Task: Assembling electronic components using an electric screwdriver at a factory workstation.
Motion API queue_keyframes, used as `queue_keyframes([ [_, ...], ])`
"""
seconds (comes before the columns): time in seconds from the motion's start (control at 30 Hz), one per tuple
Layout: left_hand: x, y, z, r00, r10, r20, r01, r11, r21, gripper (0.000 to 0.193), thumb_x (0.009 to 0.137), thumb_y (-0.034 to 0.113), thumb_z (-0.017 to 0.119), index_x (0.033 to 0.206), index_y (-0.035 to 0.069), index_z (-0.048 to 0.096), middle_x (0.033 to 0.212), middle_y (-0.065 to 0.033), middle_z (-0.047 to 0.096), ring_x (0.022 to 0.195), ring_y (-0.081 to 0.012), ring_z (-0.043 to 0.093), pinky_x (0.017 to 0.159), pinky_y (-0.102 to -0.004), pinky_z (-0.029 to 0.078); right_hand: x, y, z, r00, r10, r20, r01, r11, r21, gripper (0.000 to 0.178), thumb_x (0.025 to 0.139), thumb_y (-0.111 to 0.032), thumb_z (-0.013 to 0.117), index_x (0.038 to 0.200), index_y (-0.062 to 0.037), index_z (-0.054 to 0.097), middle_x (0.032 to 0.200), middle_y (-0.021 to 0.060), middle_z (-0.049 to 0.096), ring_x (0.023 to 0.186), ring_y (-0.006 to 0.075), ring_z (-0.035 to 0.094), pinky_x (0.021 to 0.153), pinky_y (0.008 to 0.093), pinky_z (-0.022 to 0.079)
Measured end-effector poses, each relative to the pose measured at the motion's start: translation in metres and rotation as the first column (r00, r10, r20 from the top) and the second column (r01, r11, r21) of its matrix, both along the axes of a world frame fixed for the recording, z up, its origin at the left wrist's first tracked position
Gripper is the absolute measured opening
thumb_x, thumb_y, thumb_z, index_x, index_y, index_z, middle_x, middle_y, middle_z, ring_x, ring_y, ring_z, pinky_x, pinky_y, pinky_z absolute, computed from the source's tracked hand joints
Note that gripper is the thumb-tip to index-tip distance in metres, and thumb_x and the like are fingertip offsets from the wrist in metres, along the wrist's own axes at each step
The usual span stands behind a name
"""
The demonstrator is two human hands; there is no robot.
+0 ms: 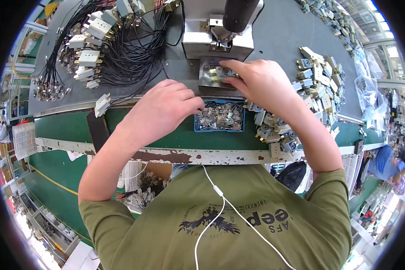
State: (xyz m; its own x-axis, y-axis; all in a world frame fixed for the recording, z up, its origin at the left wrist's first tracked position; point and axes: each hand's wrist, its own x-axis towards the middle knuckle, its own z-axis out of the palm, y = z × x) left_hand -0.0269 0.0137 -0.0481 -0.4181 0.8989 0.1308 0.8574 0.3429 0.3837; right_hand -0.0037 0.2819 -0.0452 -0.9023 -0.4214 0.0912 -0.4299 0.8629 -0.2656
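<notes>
My right hand pinches a small grey plug housing with brass pins between thumb and forefinger. The housing lies on a flat metal block at the foot of a bench press. My left hand is closed, fingers curled and tips together, at the left rim of a blue tray of small metal parts. Whatever those fingertips hold, if anything, is hidden.
Wired plug units with bundled black cables lie at the left, one plug nearer the edge. Loose grey housings are heaped at the right, with more behind. Clear plastic bags lie at the far right.
</notes>
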Motion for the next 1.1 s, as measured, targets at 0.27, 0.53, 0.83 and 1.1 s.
queue_keyframes([
  [0.27, -0.007, 0.005, 0.005, 0.999, 0.018, 0.032, -0.019, 0.999, 0.050, 0.015, 0.085, 0.008, 0.071, 0.100, 0.009, 0.067, 0.093, -0.0052, 0.066, 0.096, -0.0266, 0.064, 0.090, -0.0397, 0.048, 0.006, -0.013, 0.002, 0.991, -0.082, -0.107, 0.073, 0.993, -0.092, 0.040, 0.087, -0.033, 0.079, 0.119, -0.0096, 0.073, 0.074, 0.0136, 0.070, 0.068, 0.0314, 0.069, 0.061, 0.0418, 0.054],
  [0.53, -0.053, 0.007, -0.001, 1.000, -0.022, 0.023, 0.019, 0.994, 0.105, 0.012, 0.093, 0.015, 0.067, 0.100, 0.006, 0.071, 0.090, -0.0104, 0.068, 0.092, -0.0318, 0.066, 0.085, -0.0431, 0.053, 0.034, -0.017, 0.021, 0.989, 0.091, 0.113, -0.098, 0.994, 0.057, 0.045, 0.086, -0.019, 0.076, 0.129, -0.0070, 0.068, 0.090, 0.0123, 0.072, 0.072, 0.0321, 0.068, 0.066, 0.0421, 0.056],
  [0.83, -0.065, 0.000, -0.004, 0.984, 0.151, -0.091, -0.134, 0.976, 0.170, 0.016, 0.094, 0.018, 0.069, 0.105, 0.006, 0.070, 0.099, -0.0105, 0.069, 0.095, -0.0308, 0.067, 0.083, -0.0405, 0.055, 0.055, 0.000, 0.009, 0.613, 0.124, 0.781, 0.437, 0.769, -0.465, 0.028, 0.106, -0.019, 0.059, 0.127, -0.0019, 0.068, 0.077, 0.0007, 0.066, 0.067, 0.0057, 0.060, 0.062, 0.0234, 0.050],
  [1.1, -0.042, 0.043, -0.016, 0.976, 0.156, -0.151, -0.129, 0.976, 0.173, 0.025, 0.091, 0.023, 0.073, 0.113, 0.010, 0.071, 0.100, -0.0050, 0.070, 0.093, -0.0256, 0.069, 0.082, -0.0393, 0.054, 0.047, -0.004, -0.004, 0.439, 0.254, 0.862, 0.557, 0.676, -0.483, 0.028, 0.105, -0.021, 0.065, 0.123, 0.0000, 0.068, 0.085, -0.0012, 0.065, 0.075, 0.0055, 0.062, 0.065, 0.0234, 0.053],
])
